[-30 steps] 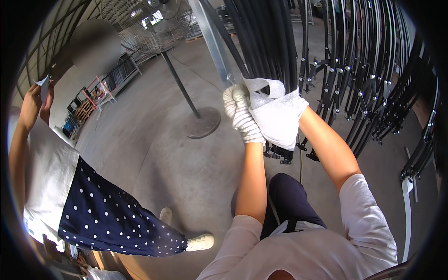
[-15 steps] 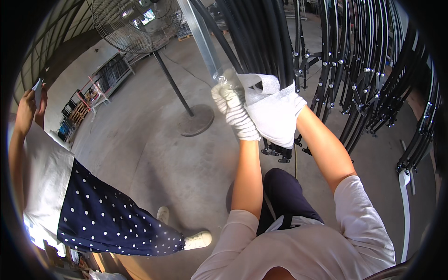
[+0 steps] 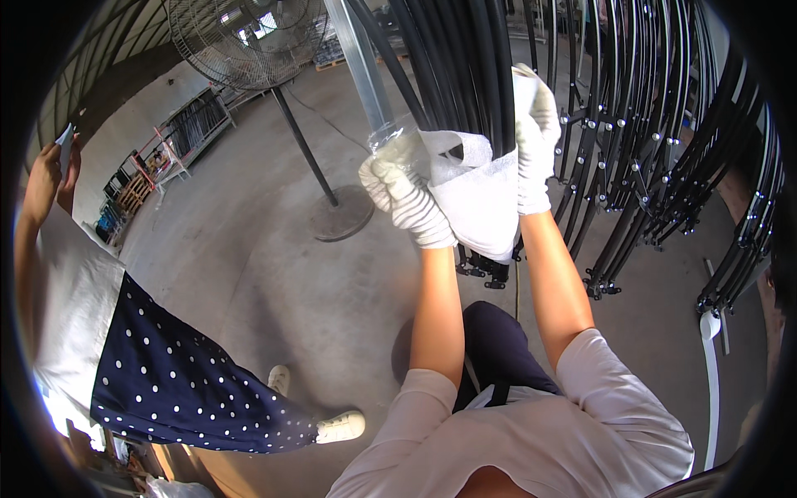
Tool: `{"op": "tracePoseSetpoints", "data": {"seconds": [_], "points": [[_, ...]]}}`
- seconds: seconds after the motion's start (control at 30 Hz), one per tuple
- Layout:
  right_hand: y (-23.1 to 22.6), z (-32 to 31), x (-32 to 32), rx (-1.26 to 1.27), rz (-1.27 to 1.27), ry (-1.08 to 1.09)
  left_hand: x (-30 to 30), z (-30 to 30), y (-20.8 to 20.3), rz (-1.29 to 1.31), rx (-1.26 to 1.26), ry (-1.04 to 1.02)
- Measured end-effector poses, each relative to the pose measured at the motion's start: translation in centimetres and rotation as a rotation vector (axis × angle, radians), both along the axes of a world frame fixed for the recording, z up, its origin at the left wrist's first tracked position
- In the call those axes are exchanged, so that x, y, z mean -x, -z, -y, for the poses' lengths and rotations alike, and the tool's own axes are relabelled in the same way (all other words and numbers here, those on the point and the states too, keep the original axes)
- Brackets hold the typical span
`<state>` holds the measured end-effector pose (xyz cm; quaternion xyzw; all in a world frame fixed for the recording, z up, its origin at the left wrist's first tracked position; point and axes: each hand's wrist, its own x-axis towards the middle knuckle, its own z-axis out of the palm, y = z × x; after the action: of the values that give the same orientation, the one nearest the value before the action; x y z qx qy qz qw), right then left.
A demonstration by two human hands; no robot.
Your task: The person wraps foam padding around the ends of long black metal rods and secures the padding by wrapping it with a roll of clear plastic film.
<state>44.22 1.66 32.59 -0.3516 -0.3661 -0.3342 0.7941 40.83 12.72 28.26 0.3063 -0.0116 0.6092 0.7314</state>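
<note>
A bundle of long black tubes [image 3: 465, 75] hangs in front of me, its lower part wrapped in a white foam-like sheet [image 3: 480, 207]. My left hand [image 3: 403, 195], in a striped white glove, is closed at the left side of the wrap around a clear, shiny plastic thing [image 3: 397, 137]; its exact kind is hard to make out. On the bundle's right side, my gloved right hand [image 3: 536, 145] is raised, its fingers closed on a white strip of the wrap. Black fittings [image 3: 483, 270] stick out below the sheet.
A metal post [image 3: 361, 70] rises beside the bundle. At the left stand a pedestal fan [image 3: 311, 153] and a person in a dotted skirt [image 3: 183, 373] holding a paper. More black tube frames [image 3: 631, 124] hang at the right, and a white strip [image 3: 711, 390] trails to the floor.
My right hand has moved from behind the sheet up along the bundle's right side and now shows. My left hand has shifted slightly left and down with the clear plastic.
</note>
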Motion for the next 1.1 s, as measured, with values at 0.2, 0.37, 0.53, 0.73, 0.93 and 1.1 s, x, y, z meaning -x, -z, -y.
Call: {"op": "tracePoseSetpoints", "data": {"seconds": [0.2, 0.37, 0.53, 0.73, 0.93, 1.1], "points": [[0.1, 0.8, 1.7, -0.056, 0.132, 0.112, 0.0, 0.1, 1.2, 0.112, -0.113, 0.062], [-0.5, 1.6, 4.0, 0.013, 0.151, 0.283, 0.5, 1.5, 0.4, 0.581, -0.315, 0.323], [-0.2, 2.5, 4.7, 0.082, 0.051, 0.334, 1.9, 2.2, -1.7, 0.436, -0.743, -0.069], [-0.2, 2.6, 4.5, 0.065, 0.013, 0.288, 1.0, 3.4, -1.2, 0.193, -0.564, -0.099], [-0.3, 3.1, 4.6, 0.143, -0.005, 0.288, 1.5, 2.5, -1.1, -0.228, -0.470, 0.507], [-0.9, 3.3, 5.3, 0.170, -0.063, 0.224, -0.3, 2.7, -0.9, -0.130, -0.485, 0.524]]}}
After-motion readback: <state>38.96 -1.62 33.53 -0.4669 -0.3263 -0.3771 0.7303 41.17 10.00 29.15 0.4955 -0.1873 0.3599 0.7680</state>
